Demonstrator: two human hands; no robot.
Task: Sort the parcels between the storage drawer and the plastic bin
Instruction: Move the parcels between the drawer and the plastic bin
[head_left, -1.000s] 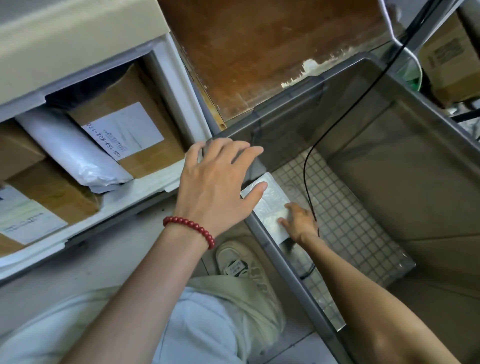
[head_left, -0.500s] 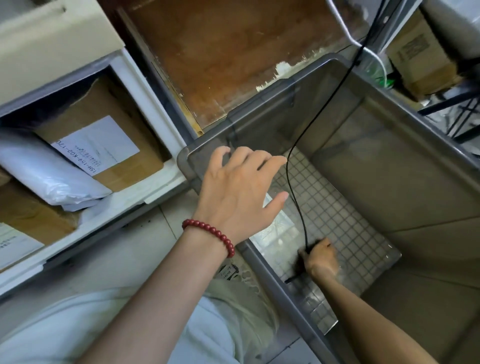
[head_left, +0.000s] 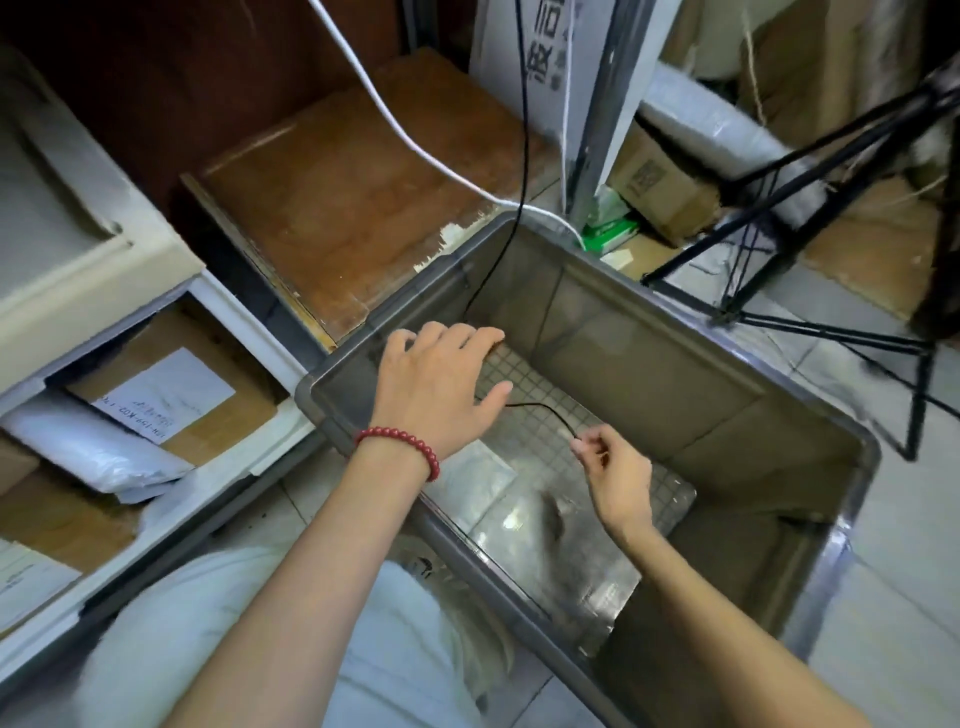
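A grey see-through plastic bin (head_left: 727, 338) stands on the floor at centre right. A flat whitish parcel (head_left: 483, 478) lies on its grid floor by the near wall. My left hand (head_left: 436, 395) hovers open over the bin's left corner, a red bead bracelet on the wrist. My right hand (head_left: 618, 473) is inside the bin and pinches a thin black cable (head_left: 540, 410) that hangs down from above. At left the white storage drawer (head_left: 249, 452) is pulled out, with a brown labelled box (head_left: 171, 395), a white poly bag (head_left: 88, 452) and further brown boxes in it.
A worn brown board (head_left: 353, 192) lies behind the bin. A white cord (head_left: 415, 140) drops to the bin's far rim. A black stand (head_left: 810, 218) spreads its legs at right, with cardboard boxes (head_left: 660, 192) behind it. My knee (head_left: 322, 649) is at the bottom.
My right hand let go of the flat parcel, lifted off the bin floor and now holds the black cable. My left hand shifted right over the bin corner. The view tilted up.
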